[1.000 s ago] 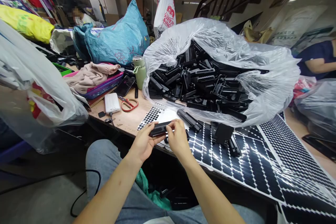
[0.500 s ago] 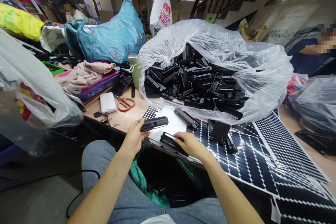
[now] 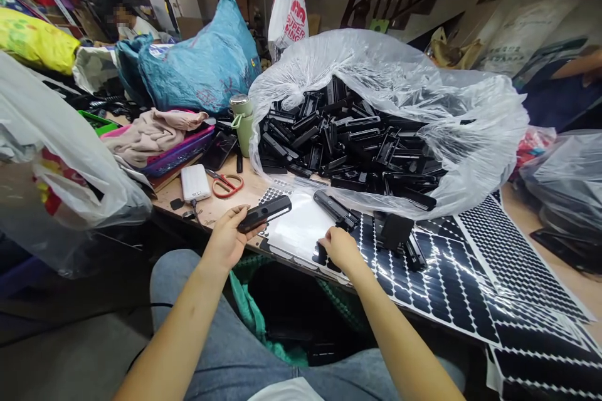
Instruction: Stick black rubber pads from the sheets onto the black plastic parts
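Note:
My left hand is closed around one end of a long black plastic case, holding it tilted above the table's front edge. My right hand is in a pinch at the front of a white backing sheet, over some black sticker pieces. Whatever its fingertips hold is hidden. Just behind that hand lies another black case on the table. To the right, a black square piece rests against more black parts, on top of black sticker sheets.
A clear plastic bag heaped with black cases fills the back. Leftward stand a green flask, red-handled scissors and a white power bank with a cable. Below the table edge, a green sack hangs open, black pieces inside.
The black case that was in my right hand is gone from it, and that hand now pinches at the sheet. My left hand has shifted slightly left and down with its case.

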Demonstrator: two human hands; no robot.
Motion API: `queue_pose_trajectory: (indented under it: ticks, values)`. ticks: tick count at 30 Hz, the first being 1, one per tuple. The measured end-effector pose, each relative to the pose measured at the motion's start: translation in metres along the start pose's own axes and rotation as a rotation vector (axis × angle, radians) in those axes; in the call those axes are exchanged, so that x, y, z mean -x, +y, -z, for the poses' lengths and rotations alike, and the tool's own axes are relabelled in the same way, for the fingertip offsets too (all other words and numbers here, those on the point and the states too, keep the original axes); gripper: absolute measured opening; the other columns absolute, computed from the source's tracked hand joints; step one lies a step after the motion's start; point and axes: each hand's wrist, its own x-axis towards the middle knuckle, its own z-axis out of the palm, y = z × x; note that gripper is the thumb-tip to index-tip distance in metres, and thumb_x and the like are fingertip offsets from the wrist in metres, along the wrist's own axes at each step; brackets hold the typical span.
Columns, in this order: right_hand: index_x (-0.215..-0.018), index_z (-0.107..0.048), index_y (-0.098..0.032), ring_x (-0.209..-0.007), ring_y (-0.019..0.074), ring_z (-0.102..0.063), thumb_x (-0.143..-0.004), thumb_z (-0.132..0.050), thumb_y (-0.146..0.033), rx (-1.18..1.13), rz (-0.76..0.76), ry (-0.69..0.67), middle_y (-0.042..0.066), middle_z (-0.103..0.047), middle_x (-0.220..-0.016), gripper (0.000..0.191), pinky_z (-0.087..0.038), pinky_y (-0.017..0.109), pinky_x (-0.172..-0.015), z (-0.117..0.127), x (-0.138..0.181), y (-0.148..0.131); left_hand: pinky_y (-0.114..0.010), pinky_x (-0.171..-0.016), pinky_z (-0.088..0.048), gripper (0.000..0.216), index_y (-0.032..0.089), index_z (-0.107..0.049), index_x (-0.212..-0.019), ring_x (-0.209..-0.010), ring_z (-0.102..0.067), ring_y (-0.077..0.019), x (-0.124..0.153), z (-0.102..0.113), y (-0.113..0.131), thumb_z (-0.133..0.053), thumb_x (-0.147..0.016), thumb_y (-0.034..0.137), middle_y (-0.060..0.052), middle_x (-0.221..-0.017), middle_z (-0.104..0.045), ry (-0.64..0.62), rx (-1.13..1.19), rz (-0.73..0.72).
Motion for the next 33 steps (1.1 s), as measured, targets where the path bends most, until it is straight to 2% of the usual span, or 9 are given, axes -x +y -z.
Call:
queue_pose_trajectory:
  ticks: [4,7,13,17,22,27,30,33]
  values:
    - [-0.083,-0.060,-0.010,-0.086,0.0274,-0.057,-0.078,-0.052,-0.031,0.064,-0.083,0.024,0.019,-0.060,-0.090,0.023,-0.039,0.032,-0.069,-0.008,0.011,0.003,-0.039,-0.069,-0.053,0.005,0.015,-0.054,-0.081,-0.075,-0.065,-0.0194,0.001,-0.004,-0.015,-0.050,-0.078,0.012,-0.006,-0.082,-0.063,-0.061,-0.019,0.032]
    - [-0.085,-0.060,-0.010,-0.087,0.0274,-0.057,-0.080,-0.047,-0.025,0.066,-0.145,0.062,0.019,-0.059,-0.091,0.020,-0.039,0.033,-0.071,-0.015,0.022,-0.002,-0.039,-0.070,-0.053,0.002,0.015,-0.055,-0.078,-0.076,-0.064,-0.0179,0.001,-0.008,-0.036,-0.053,-0.077,0.015,-0.005,-0.082,-0.061,-0.104,-0.069,0.067]
    - [-0.094,-0.056,-0.010,-0.092,0.0318,-0.054,-0.080,-0.047,-0.026,0.000,-0.321,0.210,0.023,-0.055,-0.099,0.023,-0.040,0.036,-0.067,-0.023,0.032,-0.019,-0.036,-0.068,-0.053,0.004,0.015,-0.057,-0.075,-0.074,-0.061,-0.0149,-0.004,-0.004,-0.071,-0.057,-0.075,0.019,-0.004,-0.082,-0.060,-0.088,-0.173,0.095]
    - [-0.093,-0.056,-0.010,-0.093,0.0325,-0.053,-0.082,-0.043,-0.022,-0.057,-0.343,0.183,0.023,-0.054,-0.100,0.021,-0.040,0.039,-0.069,-0.024,0.034,-0.024,-0.035,-0.068,-0.053,0.004,0.015,-0.057,-0.076,-0.073,-0.061,-0.0148,-0.006,0.001,-0.074,-0.055,-0.075,0.018,-0.005,-0.081,-0.060,-0.103,-0.165,0.110]
    - [-0.097,-0.054,-0.008,-0.094,0.0331,-0.052,-0.082,-0.044,-0.026,-0.031,-0.368,0.274,0.023,-0.053,-0.100,0.025,-0.039,0.039,-0.072,-0.031,0.038,-0.026,-0.035,-0.066,-0.053,0.004,0.015,-0.057,-0.076,-0.072,-0.061,-0.0148,-0.007,0.002,-0.074,-0.055,-0.075,0.018,-0.004,-0.080,-0.059,-0.113,-0.162,0.105]
    - [-0.096,-0.054,-0.010,-0.095,0.0321,-0.051,-0.085,-0.037,-0.022,-0.029,-0.376,0.247,0.022,-0.053,-0.099,0.024,-0.038,0.040,-0.072,-0.037,0.040,-0.030,-0.035,-0.067,-0.053,0.004,0.015,-0.057,-0.077,-0.074,-0.061,-0.0147,-0.007,0.003,-0.076,-0.054,-0.077,0.018,-0.004,-0.082,-0.059,-0.105,-0.166,0.106]
    - [-0.100,-0.053,-0.009,-0.096,0.0325,-0.050,-0.085,-0.040,-0.026,-0.023,-0.385,0.282,0.022,-0.052,-0.101,0.026,-0.037,0.039,-0.073,-0.037,0.039,-0.032,-0.035,-0.067,-0.053,0.004,0.015,-0.057,-0.077,-0.072,-0.061,-0.0146,-0.008,0.004,-0.076,-0.055,-0.076,0.019,-0.004,-0.081,-0.059,-0.113,-0.159,0.108]
    - [-0.099,-0.053,-0.009,-0.096,0.0324,-0.051,-0.084,-0.041,-0.025,-0.050,-0.405,0.258,0.021,-0.053,-0.101,0.025,-0.037,0.038,-0.073,-0.035,0.037,-0.032,-0.034,-0.067,-0.053,0.005,0.015,-0.057,-0.077,-0.072,-0.060,-0.0144,-0.009,0.004,-0.077,-0.055,-0.076,0.019,-0.004,-0.082,-0.058,-0.109,-0.155,0.105]
